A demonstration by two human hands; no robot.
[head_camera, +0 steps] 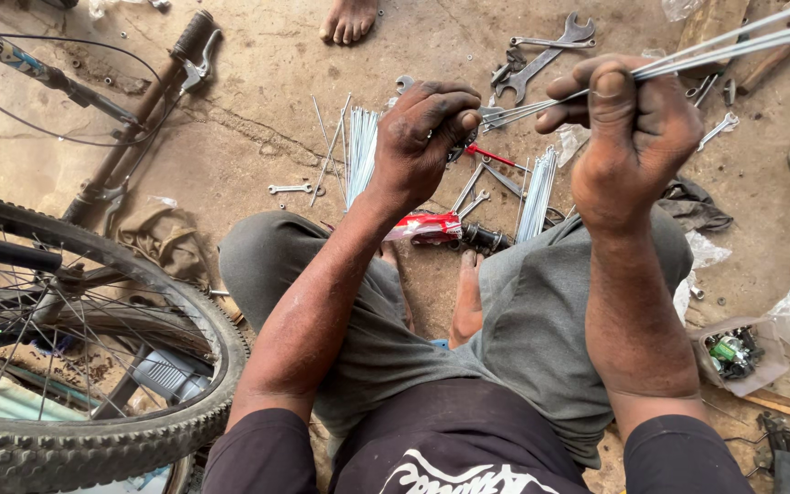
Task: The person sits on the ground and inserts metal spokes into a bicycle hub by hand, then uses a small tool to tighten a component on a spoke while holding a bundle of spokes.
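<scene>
At frame centre, both hands gripped a bundle of spokes [688, 55], the left hand [422, 128] pinching its near ends, the right hand [628, 128] clenched mid-length; sorting appeared underway, and separating one spoke would call for careful finger work.

spokes [541, 102] silver | trousers [541, 311] grey | packet [427, 226] red (white print) | tyre [93, 439] black, knobbly tread

One head-worn camera looks steeply down, close over the person's raised hands and crossed legs, facing the dusty floor [258, 110], bicycle wheel [66, 366] near left
</scene>
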